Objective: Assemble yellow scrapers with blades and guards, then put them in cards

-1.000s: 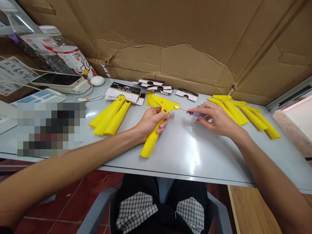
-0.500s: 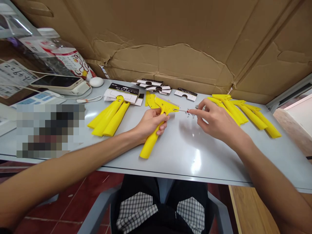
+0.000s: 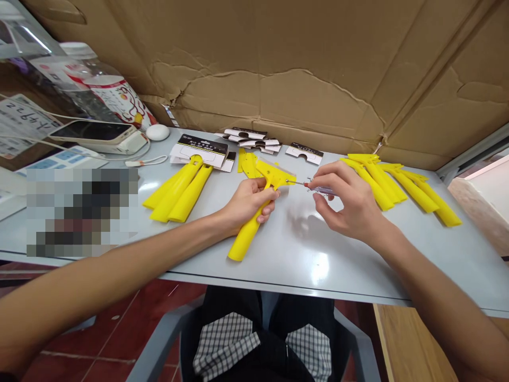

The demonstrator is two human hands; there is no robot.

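My left hand is wrapped around the neck of a yellow scraper, its handle slanting down toward me and its wide head pointing away. In my right hand is a small screwdriver with a clear handle and a red collar. Its thin shaft lies almost level, and the tip meets the right end of the scraper's head. Loose screws lie on the table behind the screwdriver, partly hidden by it. Flat yellow pieces rest just behind the scraper's head.
Yellow scrapers with cards lie at left; more yellow handles lie at right. Folded black-and-white cards sit along the cardboard at the back. A phone, cables and a bottle occupy the left corner.
My right hand has shifted slightly right and its fingers have changed position on the screwdriver, showing more of the clear handle. My left hand and the scraper have barely moved.
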